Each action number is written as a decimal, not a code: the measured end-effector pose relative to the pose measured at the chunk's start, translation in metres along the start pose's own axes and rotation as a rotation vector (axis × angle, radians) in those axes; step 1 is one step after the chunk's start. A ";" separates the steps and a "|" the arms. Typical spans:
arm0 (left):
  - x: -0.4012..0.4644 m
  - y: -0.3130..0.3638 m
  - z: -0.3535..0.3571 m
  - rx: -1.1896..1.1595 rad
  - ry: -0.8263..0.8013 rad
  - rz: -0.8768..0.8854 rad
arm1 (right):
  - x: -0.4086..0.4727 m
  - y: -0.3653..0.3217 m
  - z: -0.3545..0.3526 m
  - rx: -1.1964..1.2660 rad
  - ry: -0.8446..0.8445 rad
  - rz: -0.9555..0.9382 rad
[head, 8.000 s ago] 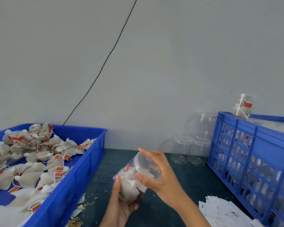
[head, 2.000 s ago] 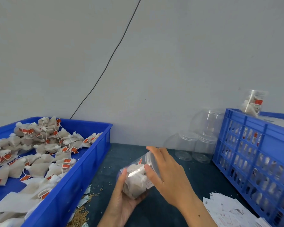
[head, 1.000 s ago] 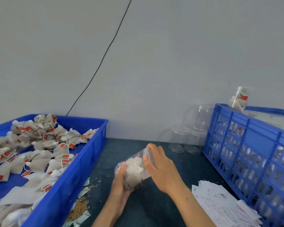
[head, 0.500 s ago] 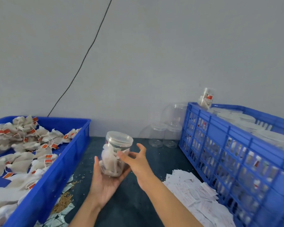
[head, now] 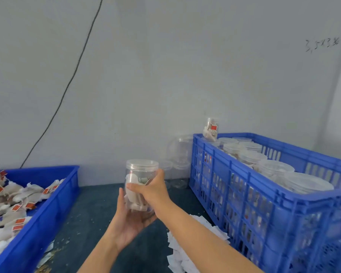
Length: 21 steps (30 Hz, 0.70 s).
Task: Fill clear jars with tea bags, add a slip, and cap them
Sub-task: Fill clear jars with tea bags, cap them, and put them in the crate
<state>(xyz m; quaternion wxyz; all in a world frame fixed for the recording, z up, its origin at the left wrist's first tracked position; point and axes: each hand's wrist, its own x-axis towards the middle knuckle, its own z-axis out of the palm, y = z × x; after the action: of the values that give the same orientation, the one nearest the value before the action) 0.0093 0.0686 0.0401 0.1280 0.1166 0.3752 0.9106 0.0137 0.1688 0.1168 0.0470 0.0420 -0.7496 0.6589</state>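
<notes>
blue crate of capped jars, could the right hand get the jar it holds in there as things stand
Probably yes: the right hand grips the capped jar beside the open-topped blue crate, nothing between; jars fill much of the crate, so free spots are uncertain.

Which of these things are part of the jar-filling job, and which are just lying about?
Part of the job:
capped jar, held in both hands
tea bags in the blue tray
paper slips
empty jars
crate of filled jars

Just there:
black cable
wall scribble
</notes>
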 end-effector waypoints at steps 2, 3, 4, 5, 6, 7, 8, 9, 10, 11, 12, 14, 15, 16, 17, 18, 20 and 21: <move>0.009 0.003 0.007 0.176 -0.003 -0.002 | 0.006 -0.012 -0.017 0.046 -0.018 0.016; 0.013 0.006 0.012 0.284 -0.004 0.008 | 0.010 -0.018 -0.025 0.059 -0.022 0.023; 0.017 0.009 0.018 0.389 -0.011 0.025 | 0.013 -0.025 -0.034 0.053 -0.021 0.023; 0.021 0.013 0.025 0.477 -0.015 0.054 | 0.017 -0.032 -0.043 0.041 -0.016 0.019; 0.026 0.018 0.033 0.544 -0.007 0.097 | 0.022 -0.038 -0.052 0.041 -0.009 0.012; 0.032 0.023 0.042 0.582 0.006 0.145 | 0.026 -0.044 -0.061 0.053 -0.004 0.009; 0.038 0.028 0.051 0.607 0.013 0.193 | 0.029 -0.050 -0.070 0.074 0.001 0.011; 0.046 0.032 0.063 0.633 0.007 0.232 | 0.032 -0.056 -0.082 0.101 0.009 0.012; 0.050 0.037 0.071 0.659 0.002 0.266 | 0.033 -0.062 -0.089 0.122 0.008 0.014; 0.055 0.041 0.079 0.685 -0.009 0.290 | 0.035 -0.068 -0.097 0.140 0.012 0.014; 0.061 0.043 0.089 0.702 -0.024 0.301 | 0.037 -0.073 -0.106 0.149 0.017 0.007; 0.073 0.046 0.106 0.735 -0.061 0.309 | 0.041 -0.082 -0.124 0.166 0.027 -0.007; 0.079 0.047 0.114 0.747 -0.083 0.312 | 0.043 -0.086 -0.132 0.169 0.033 -0.016; 0.085 0.047 0.122 0.757 -0.099 0.313 | 0.045 -0.089 -0.141 0.173 0.036 -0.030; 0.091 0.048 0.130 0.766 -0.109 0.314 | 0.048 -0.092 -0.150 0.182 0.039 -0.043; 0.097 0.048 0.137 0.773 -0.116 0.311 | 0.051 -0.094 -0.159 0.186 0.043 -0.054; 0.106 0.049 0.154 0.796 -0.136 0.302 | 0.054 -0.100 -0.179 0.155 0.040 -0.076; 0.110 0.049 0.163 0.814 -0.148 0.299 | 0.056 -0.103 -0.189 0.134 0.033 -0.095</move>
<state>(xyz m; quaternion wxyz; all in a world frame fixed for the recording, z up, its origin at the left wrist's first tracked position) -0.0507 0.1762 0.2006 -0.0349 0.2757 0.6723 0.6862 -0.0261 0.3433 0.2497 0.0875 0.0697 -0.7000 0.7053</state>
